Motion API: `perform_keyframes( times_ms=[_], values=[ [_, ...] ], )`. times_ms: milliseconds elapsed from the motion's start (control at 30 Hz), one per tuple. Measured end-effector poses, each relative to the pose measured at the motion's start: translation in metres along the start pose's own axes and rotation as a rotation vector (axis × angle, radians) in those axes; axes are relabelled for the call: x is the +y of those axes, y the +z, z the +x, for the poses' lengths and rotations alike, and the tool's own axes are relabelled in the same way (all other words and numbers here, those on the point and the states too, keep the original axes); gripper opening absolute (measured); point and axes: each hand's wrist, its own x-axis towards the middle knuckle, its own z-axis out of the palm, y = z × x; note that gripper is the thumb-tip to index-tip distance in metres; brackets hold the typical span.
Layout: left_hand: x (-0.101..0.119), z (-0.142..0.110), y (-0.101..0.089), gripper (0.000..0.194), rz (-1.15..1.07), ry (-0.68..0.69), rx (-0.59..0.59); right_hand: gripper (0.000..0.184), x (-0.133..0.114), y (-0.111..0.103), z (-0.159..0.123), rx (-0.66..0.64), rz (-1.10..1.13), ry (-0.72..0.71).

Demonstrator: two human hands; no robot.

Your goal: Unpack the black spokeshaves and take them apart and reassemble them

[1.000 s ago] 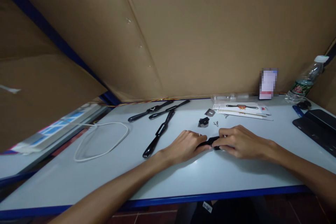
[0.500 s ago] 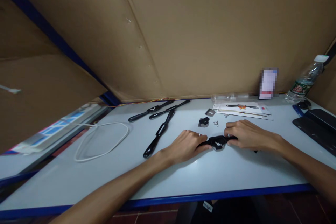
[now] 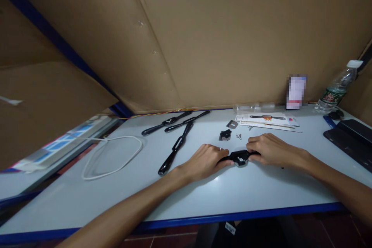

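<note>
A black spokeshave point(image 3: 240, 156) lies across between my two hands, its blade and a silver screw showing at the middle. My left hand point(image 3: 207, 159) is closed round its left handle, and my right hand point(image 3: 266, 150) grips the right handle. Beyond the tool lie black cap pieces with metal blades point(image 3: 225, 135), a slotted blade point(image 3: 232, 124) and a small silver wing screw point(image 3: 238, 136). To the left lie another spokeshave body point(image 3: 176, 147), a second body point(image 3: 187, 121) and a spokeshave with parts fitted at its middle point(image 3: 166, 123).
Printed cards point(image 3: 264, 119) lie near the back wall, by a phone point(image 3: 296, 92) standing upright. A plastic bottle point(image 3: 334, 91) and a black case point(image 3: 350, 139) are at the right. A white cable point(image 3: 113, 173) loops over the left side of the table point(image 3: 186, 205).
My right hand has shifted slightly left along the handle. Both hands keep hold of the spokeshave, and the other things stay put.
</note>
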Motion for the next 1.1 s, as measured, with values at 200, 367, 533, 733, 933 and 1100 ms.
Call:
perform_keyframes(
  times_ms=[200,367,533,733,933,1100],
  values=[
    [0.001,0.000,-0.001,0.058,0.004,-0.009,-0.020,0.012,-0.003,-0.002,0.000,-0.011,0.004,0.012],
    [0.001,0.000,-0.001,0.058,-0.003,-0.007,-0.017,0.013,-0.005,-0.006,-0.002,-0.024,0.003,0.024],
    [0.001,0.000,0.001,0.059,0.004,-0.010,-0.008,0.011,-0.007,-0.006,-0.003,0.032,-0.020,0.078],
    [0.000,0.000,0.002,0.057,0.033,0.005,0.008,0.030,-0.029,0.011,0.002,0.160,-0.043,0.117],
    [0.000,0.000,0.002,0.057,0.038,0.008,0.007,0.030,-0.037,0.030,0.009,0.142,-0.034,0.130],
    [0.000,0.000,0.003,0.058,0.044,0.003,0.015,0.036,-0.031,0.031,0.013,0.169,0.073,0.221]
  ],
)
